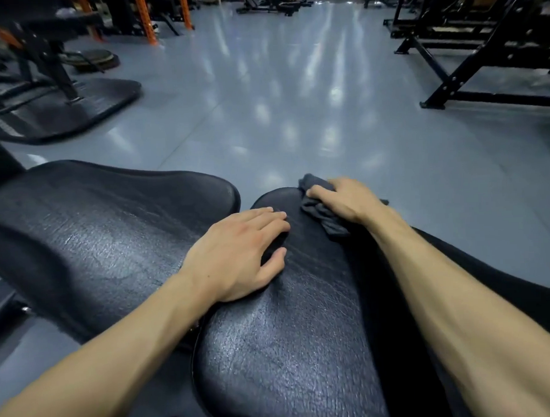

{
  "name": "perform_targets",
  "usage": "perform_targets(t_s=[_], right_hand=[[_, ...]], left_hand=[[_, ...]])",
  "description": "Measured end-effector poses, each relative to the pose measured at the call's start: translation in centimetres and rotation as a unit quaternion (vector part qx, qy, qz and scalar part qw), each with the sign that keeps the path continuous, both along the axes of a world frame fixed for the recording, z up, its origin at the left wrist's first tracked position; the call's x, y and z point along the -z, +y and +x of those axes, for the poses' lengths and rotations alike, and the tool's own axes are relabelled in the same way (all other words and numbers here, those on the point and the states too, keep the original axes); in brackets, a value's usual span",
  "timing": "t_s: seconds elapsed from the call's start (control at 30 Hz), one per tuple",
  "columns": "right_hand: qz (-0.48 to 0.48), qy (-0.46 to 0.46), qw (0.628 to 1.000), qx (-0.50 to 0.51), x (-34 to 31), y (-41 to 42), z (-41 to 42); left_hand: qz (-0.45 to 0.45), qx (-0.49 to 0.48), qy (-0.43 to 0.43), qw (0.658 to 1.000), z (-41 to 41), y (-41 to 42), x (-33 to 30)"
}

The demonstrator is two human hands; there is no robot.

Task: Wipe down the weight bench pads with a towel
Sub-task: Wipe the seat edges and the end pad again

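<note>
Two black textured bench pads fill the lower view: a narrow pad [292, 349] straight ahead of me and a wider pad [104, 228] to its left. My left hand [238, 257] lies flat on the narrow pad, fingers straight and spread. At that pad's far right end my right hand [342, 202] presses a crumpled dark grey towel [322, 212] against the surface, fingers curled over the cloth. Part of the towel is hidden under the hand.
Glossy grey floor [294, 97] stretches ahead. A black machine with a rubber mat [74, 106] stands at the left, orange rack posts [145, 18] behind it. Black steel frames [481, 57] stand at the right. More equipment lines the far end.
</note>
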State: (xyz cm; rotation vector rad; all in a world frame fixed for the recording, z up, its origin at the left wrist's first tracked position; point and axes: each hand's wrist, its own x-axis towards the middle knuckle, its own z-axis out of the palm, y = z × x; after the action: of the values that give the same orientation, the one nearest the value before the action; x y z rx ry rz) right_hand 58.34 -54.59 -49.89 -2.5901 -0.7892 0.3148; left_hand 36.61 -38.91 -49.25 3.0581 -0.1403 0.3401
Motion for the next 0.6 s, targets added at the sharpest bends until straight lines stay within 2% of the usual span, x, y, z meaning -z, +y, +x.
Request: perform_targets(t_s=[0.1,0.2,0.33,0.47,0.6], right_hand=[[0.009,-0.034,0.998,-0.042,-0.6,3.7,-1.9],[0.041,-0.013,0.998,-0.039,0.4,0.3,-1.4],[0.013,0.036,0.997,0.065,1.9,-9.0,1.3],[0.004,0.114,0.980,0.164,3.5,-18.9,3.0],[-0.019,0.101,0.983,0.151,3.5,-18.0,3.4]], left_hand=[[-0.003,-0.003,0.003,1.000,0.0,0.0,-0.1],[-0.015,-0.008,0.002,1.000,-0.1,0.0,-0.1],[-0.021,-0.019,0.003,1.000,-0.3,-0.1,-0.1],[-0.014,-0.020,-0.001,1.000,-0.3,-0.1,-0.2],[-0.004,-0.017,0.002,1.000,0.0,-0.4,-0.4]])
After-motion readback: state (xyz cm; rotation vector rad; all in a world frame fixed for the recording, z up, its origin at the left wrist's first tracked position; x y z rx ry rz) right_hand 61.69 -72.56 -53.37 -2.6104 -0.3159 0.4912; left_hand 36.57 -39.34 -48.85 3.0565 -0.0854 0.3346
